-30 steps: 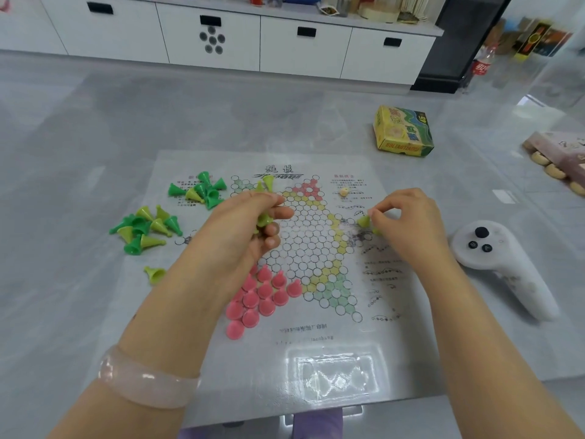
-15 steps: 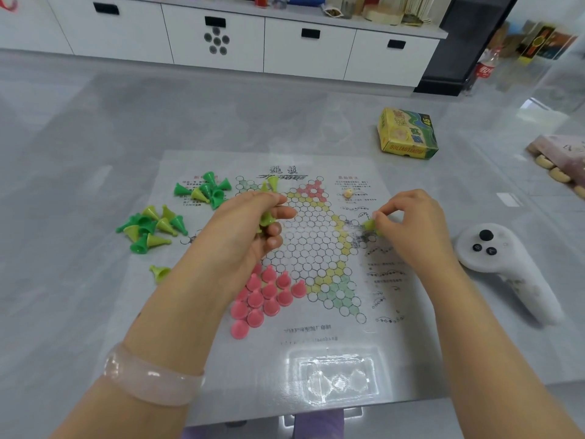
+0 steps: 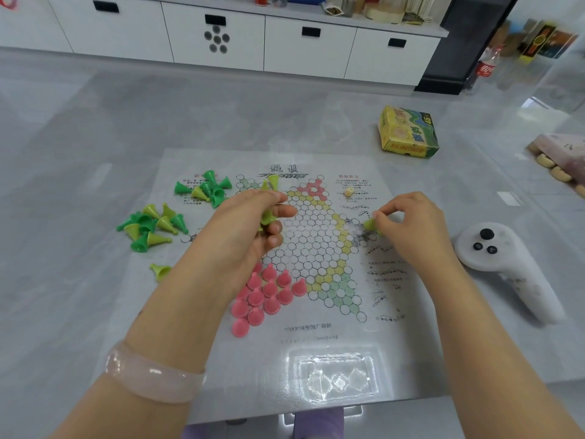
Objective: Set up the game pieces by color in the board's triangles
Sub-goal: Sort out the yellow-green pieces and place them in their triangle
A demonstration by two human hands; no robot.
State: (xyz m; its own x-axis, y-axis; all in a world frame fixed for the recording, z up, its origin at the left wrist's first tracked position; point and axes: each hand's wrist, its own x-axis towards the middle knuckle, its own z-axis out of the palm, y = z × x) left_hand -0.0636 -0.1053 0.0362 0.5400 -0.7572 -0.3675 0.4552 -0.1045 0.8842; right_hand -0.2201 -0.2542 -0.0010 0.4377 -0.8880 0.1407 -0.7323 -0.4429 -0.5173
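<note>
Yellow-green pieces [image 3: 268, 217] in left hand [image 3: 250, 229], another [image 3: 369, 224] in right hand [image 3: 408, 223], above board [image 3: 316, 248].

Both of my bare forearms reach forward from the bottom edge of the view, angled slightly toward each other. My left hand [image 3: 250, 226] is raised, palm turned toward the right, fingers curled loosely inward. Its thumb points right, and the curled fingers grip a few small yellow-green cone-shaped plastic pieces [image 3: 268, 213]. A pale pink translucent bangle [image 3: 152, 375] circles my left wrist. My right hand [image 3: 408, 223] sits lower and to the right, knuckles up, wrist bent a little. Its thumb and fingertips pinch a single small yellow-green plastic cone [image 3: 369, 224] at the hand's left side.
</note>
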